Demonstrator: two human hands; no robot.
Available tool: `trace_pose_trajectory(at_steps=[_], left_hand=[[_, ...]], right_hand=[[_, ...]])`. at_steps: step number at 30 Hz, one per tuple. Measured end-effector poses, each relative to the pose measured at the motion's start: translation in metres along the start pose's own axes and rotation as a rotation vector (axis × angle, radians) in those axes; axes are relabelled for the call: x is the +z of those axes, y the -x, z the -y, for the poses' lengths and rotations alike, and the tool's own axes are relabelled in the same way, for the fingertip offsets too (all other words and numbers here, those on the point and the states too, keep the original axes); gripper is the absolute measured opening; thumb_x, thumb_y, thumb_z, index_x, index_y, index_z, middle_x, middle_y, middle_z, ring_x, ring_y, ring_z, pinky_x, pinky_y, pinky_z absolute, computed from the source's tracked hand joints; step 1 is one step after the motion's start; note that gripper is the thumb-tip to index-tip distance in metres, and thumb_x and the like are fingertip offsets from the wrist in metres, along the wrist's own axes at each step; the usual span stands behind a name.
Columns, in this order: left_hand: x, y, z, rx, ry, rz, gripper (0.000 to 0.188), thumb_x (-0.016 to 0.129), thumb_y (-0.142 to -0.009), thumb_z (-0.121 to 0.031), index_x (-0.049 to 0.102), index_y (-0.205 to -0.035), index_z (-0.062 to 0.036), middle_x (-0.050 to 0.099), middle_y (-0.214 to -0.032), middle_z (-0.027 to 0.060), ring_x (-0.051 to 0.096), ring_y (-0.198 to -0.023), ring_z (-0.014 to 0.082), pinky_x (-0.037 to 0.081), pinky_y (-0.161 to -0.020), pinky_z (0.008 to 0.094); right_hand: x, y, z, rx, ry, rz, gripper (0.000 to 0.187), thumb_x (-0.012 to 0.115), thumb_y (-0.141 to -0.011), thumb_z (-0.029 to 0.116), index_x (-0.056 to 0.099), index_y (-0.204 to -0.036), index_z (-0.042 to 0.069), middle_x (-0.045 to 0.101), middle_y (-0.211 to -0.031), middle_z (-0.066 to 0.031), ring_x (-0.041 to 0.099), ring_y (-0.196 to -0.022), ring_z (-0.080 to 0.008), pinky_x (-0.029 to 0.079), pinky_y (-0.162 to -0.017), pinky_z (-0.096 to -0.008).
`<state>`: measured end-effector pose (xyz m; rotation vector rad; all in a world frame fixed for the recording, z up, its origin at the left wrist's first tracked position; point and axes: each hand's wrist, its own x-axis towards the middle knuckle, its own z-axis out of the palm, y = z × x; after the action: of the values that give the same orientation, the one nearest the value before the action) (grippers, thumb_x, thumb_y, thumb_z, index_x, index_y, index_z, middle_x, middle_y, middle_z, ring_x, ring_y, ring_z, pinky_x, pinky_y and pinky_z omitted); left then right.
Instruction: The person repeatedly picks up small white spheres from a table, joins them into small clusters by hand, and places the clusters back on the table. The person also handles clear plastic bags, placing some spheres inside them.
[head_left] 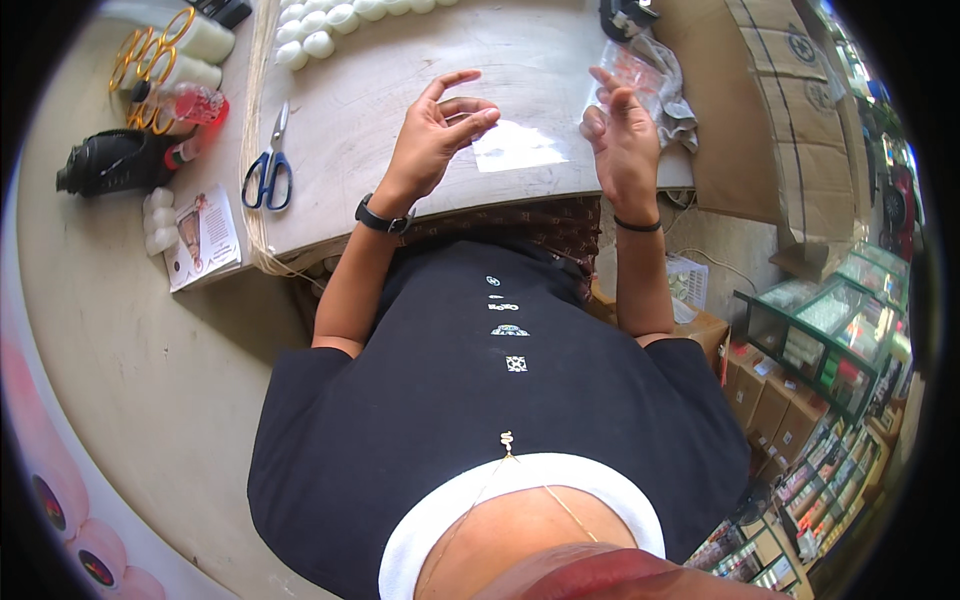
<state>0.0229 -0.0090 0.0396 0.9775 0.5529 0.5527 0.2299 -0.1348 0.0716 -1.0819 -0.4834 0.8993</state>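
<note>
Your left hand (435, 140) and right hand (627, 145) hang above a pale, scuffed table (350, 135), well apart, with the palms partly turned toward each other. On the left, the grip is loosely curved, index finger raised and thumb near the bent fingers; on the right, the fingers are half bent. You show nothing visible in either, but whether a fingertip pinches something very thin, I cannot tell.

Nearest your right hand, a clear, crinkled plastic bag (640, 68) with orange-red markings or contents lies on the table just behind the fingers. Between your hands is a bright white patch (520, 147), either paper or sunlight.

To your left, smooth steel scissors (274, 150) with dark blue loop handles lie beside a stringy, cream cord bundle (255, 80) draped over the edge, probably kept there for easy reach. Glossy white balls (318, 44) sit in tidy rows farther back, perhaps to stop them rolling.
</note>
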Motion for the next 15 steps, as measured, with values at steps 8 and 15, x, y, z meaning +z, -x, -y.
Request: trace_pose_trajectory(at_steps=[8,15], left_hand=[[-0.052,0.027,0.007,0.241,-0.098,-0.391,0.033,0.072,-0.095,-0.01,0.063,-0.124,0.003,0.072,-0.103,0.0076,0.067,-0.092,0.0105,0.058,-0.081,0.0253],[-0.059,0.038,0.02,0.319,-0.431,-0.618,0.034,0.059,-0.105,-0.033,0.061,-0.099,0.0,0.06,-0.082,0.0024,0.053,-0.065,0.0063,0.049,-0.061,0.0229]], right_hand=[[0.02,-0.008,-0.037,-0.086,0.516,0.052,0.021,0.074,-0.096,0.017,0.07,-0.104,-0.002,0.074,-0.09,-0.0066,0.068,-0.079,-0.0111,0.05,-0.07,-0.0235],[0.057,0.016,-0.096,-0.478,0.871,-0.096,0.015,0.062,-0.103,0.014,0.062,-0.095,0.001,0.059,-0.068,-0.0077,0.055,-0.058,-0.0125,0.045,-0.056,-0.0285]])
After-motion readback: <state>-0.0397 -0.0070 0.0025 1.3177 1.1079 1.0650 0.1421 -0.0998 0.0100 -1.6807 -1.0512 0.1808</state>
